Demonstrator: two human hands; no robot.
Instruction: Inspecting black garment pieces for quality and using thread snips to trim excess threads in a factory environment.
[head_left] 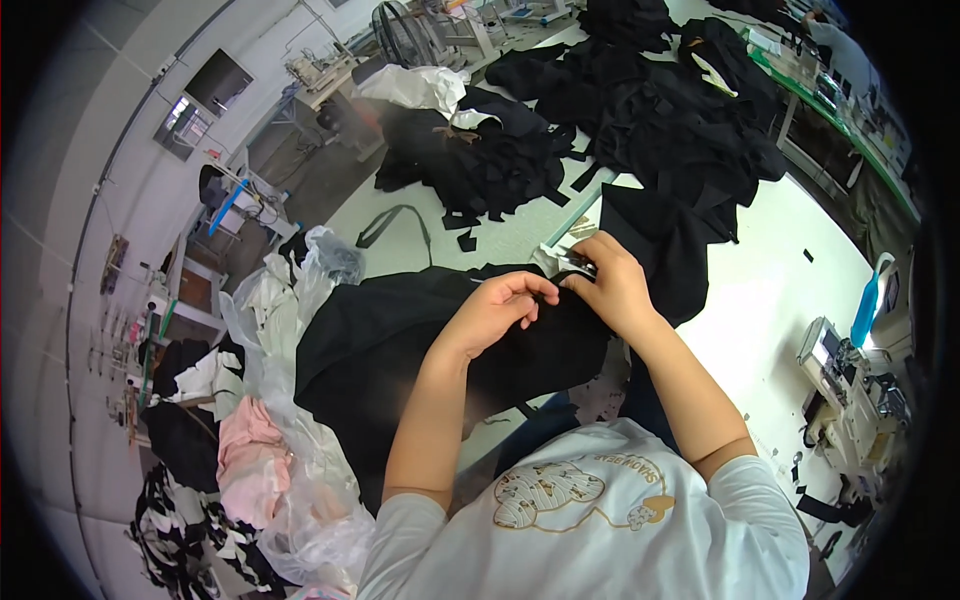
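A large piece of black cloth (400,315) spreads across the near edge of the table and hangs down in front of me. My left hand (497,312) is over it, fingers curled and fingertips pinched at the cloth's upper edge. Just to its right, my right hand (615,285) is closed around a small dark metal tool (577,262), mostly hidden by the fingers; its exact kind does not show. The thumb of that hand is close to the same cloth edge. A crumpled white scrap (550,258) lies beside the tool.
Piles of black cut pieces (650,110) cover the table's far side, with white plastic (415,88) on one heap. Clear plastic bags (300,400) and pink cloth (254,460) are at left. A sewing machine (850,400) and blue bottle (868,305) stand at right.
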